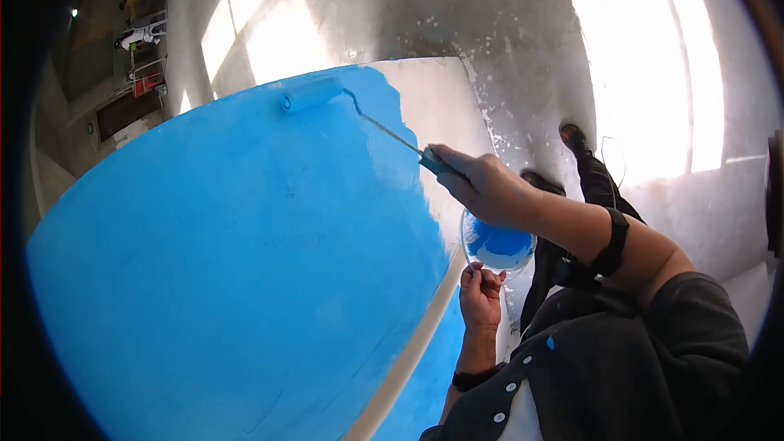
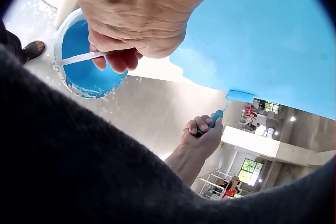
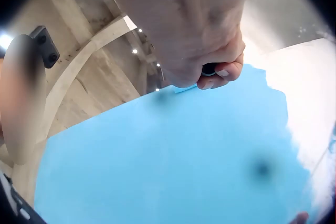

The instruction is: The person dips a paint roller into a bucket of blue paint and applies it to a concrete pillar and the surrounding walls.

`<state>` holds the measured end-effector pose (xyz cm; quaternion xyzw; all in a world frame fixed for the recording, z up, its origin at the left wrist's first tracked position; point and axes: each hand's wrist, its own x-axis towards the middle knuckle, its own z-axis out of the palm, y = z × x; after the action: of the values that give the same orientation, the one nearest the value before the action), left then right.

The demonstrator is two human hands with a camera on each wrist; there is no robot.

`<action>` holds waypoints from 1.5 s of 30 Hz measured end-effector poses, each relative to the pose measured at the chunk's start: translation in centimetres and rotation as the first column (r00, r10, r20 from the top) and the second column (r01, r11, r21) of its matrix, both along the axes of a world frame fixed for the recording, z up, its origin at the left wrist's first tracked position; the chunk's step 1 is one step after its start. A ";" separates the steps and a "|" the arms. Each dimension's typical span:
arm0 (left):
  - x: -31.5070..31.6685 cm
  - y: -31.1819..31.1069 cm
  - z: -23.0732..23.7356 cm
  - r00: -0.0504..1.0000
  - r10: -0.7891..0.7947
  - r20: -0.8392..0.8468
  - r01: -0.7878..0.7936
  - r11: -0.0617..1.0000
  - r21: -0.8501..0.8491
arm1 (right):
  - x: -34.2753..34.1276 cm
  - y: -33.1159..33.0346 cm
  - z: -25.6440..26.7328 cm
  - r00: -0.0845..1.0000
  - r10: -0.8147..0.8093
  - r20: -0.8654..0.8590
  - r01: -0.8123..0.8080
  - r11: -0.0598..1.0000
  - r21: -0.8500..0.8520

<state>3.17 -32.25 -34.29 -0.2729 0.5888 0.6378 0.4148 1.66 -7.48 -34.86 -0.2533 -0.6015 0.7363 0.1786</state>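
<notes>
My right hand (image 1: 494,188) grips the handle (image 1: 437,162) of a paint roller. The roller's blue-coated sleeve (image 1: 314,96) lies against a large surface (image 1: 245,220), close to its far edge. Most of that surface is blue, while a strip at its right end stays white (image 1: 433,90) with a ragged border. Lower down, my left hand (image 1: 480,298) holds a paint bucket by its white bail handle (image 2: 79,58). Blue paint (image 2: 79,37) shows inside the bucket, and dried paint crusts its rim (image 2: 59,66). In the right wrist view, curled fingers hide most of the roller.
A pale ledge (image 1: 408,355) runs along the near edge of the blue surface, with more blue below it. The grey floor (image 1: 523,57) carries white paint specks and bright sunlit patches. Another person (image 1: 140,37) and red items appear far off at the upper left.
</notes>
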 end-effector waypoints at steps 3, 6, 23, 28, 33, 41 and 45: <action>0.1 0.4 0.2 1.000 0.006 -0.010 -0.006 1.000 -0.022 | -2.0 2.1 1.2 1.000 -0.009 -0.030 0.010 0.999 0.033; 0.2 0.0 0.2 1.000 0.000 0.007 0.000 0.999 -0.032 | -1.2 0.8 1.2 0.998 0.063 0.014 -0.063 0.998 0.024; 0.6 0.0 -0.5 1.000 -0.001 -0.025 -0.001 0.999 -0.051 | -2.5 2.9 5.0 0.998 0.064 -0.026 -0.063 0.997 0.042; 0.5 -0.3 -0.2 1.000 -0.002 -0.019 0.000 0.996 -0.087 | -0.1 -0.5 4.3 0.995 0.099 -0.015 -0.097 0.991 0.087; 0.5 0.1 -0.1 1.000 -0.001 -0.025 0.000 1.000 -0.011 | -2.6 3.1 6.6 0.996 0.088 -0.023 -0.089 0.996 -0.014; 0.6 0.2 0.4 1.000 0.014 -0.028 -0.015 0.998 -0.056 | -1.4 1.7 7.4 0.992 0.052 -0.119 -0.045 0.997 0.057; 0.7 -0.2 -0.2 0.999 0.035 -0.033 -0.035 0.999 0.011 | -2.4 2.1 9.2 0.991 0.096 -0.092 -0.086 0.991 0.100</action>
<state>3.83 -32.48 -34.52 -0.2704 0.5875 0.6524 0.3950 -0.74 -5.38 -25.64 -0.1806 -0.6376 0.7256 0.1856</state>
